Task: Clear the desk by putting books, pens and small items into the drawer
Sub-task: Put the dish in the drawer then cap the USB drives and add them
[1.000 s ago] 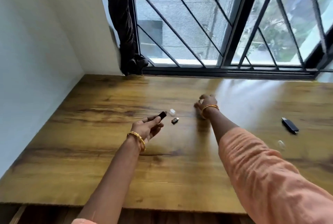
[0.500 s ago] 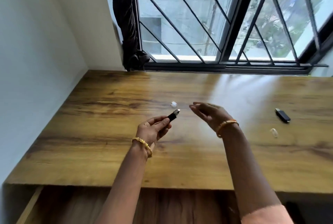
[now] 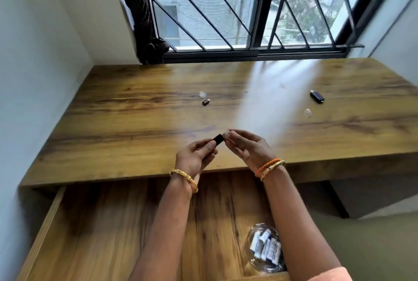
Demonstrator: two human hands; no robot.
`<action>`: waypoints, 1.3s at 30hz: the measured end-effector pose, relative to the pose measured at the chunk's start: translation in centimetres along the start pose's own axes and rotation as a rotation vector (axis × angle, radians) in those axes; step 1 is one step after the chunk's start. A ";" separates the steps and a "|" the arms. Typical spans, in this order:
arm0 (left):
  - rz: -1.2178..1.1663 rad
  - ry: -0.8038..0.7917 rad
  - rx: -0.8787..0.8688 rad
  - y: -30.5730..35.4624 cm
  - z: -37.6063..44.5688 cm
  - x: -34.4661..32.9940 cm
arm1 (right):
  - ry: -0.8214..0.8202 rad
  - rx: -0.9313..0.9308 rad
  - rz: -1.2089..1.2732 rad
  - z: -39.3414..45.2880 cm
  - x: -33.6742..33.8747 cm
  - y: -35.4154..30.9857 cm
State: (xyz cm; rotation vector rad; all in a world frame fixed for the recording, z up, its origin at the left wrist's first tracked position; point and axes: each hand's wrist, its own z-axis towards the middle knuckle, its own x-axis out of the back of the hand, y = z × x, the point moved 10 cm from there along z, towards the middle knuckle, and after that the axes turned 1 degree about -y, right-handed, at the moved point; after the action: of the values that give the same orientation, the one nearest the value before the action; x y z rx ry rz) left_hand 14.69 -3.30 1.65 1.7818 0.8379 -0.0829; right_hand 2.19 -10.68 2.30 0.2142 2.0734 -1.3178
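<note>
Your left hand [image 3: 196,156] pinches a small black stick [image 3: 218,139] between thumb and curled fingers, its far end pointing toward your right hand [image 3: 246,148]. Your right hand has its fingertips drawn together on a small clear cap [image 3: 226,132], held right at the end of the stick; whether cap and stick already touch is too blurred to tell. Both hands hover above the near edge of the worktop [image 3: 135,145], not resting on it.

The step in hand looks like capping the stick so it can go away as one piece. Your next move calls for lining the cap squarely on the stick's end and pressing it home, then lowering the capped stick into the open drawer [image 3: 101,235] directly beneath your wrists.

Inside the drawer, just below your right forearm, lies a clear bag of small white items [image 3: 264,245].

Beyond your hands, toward the window [image 3: 226,9], a second little dark piece [image 3: 205,102] lies with another clear cap [image 3: 202,94] just beside it. Well out past your right hand sits a longer black stick [image 3: 317,96], with a third clear cap [image 3: 307,112] near it on your side. All four likely need collecting once this stick is stowed.
</note>
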 end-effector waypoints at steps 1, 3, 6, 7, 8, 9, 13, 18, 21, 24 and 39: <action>-0.009 -0.003 0.003 -0.2 -0.4 0.2 | 0.001 0.003 -0.004 -0.6 0.1 0.2; -0.019 -0.004 0.007 -0.6 -1.0 0.5 | 0.018 0.015 -0.040 -1.4 0.3 0.6; 0.005 -0.015 0.003 -0.9 -1.8 0.4 | 0.056 0.044 -0.081 -2.6 0.4 1.2; 0.013 -0.015 -0.001 -1.0 -2.1 0.3 | 0.070 0.048 -0.092 -3.0 0.5 1.4; 0.018 -0.015 -0.007 -1.0 -2.2 0.3 | 0.079 0.050 -0.096 -3.3 0.5 1.6; 0.023 -0.014 -0.012 -1.1 -2.4 0.2 | 0.081 0.049 -0.093 -3.5 0.6 1.8; 0.024 -0.011 -0.008 -1.5 -2.9 0.4 | 0.074 0.063 0.011 -4.1 1.2 1.8; 0.033 0.005 0.009 -2.1 -3.4 0.6 | 0.074 0.092 0.061 -4.1 1.6 1.8; 0.047 0.010 0.006 -2.3 -3.5 0.5 | 0.086 0.100 -0.024 -4.4 1.9 1.9; 0.070 0.017 0.003 -2.4 -3.4 0.6 | 0.090 0.110 -0.107 -4.6 2.4 1.6; 0.131 0.025 0.002 -3.4 -3.1 0.6 | 0.032 0.078 -0.200 -4.4 2.8 2.4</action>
State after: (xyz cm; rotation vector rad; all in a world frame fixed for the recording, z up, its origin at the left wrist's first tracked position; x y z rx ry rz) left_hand 12.10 0.14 -0.17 1.8386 0.7371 0.0247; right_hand -0.79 -6.33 -0.04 0.0626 2.1156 -1.5249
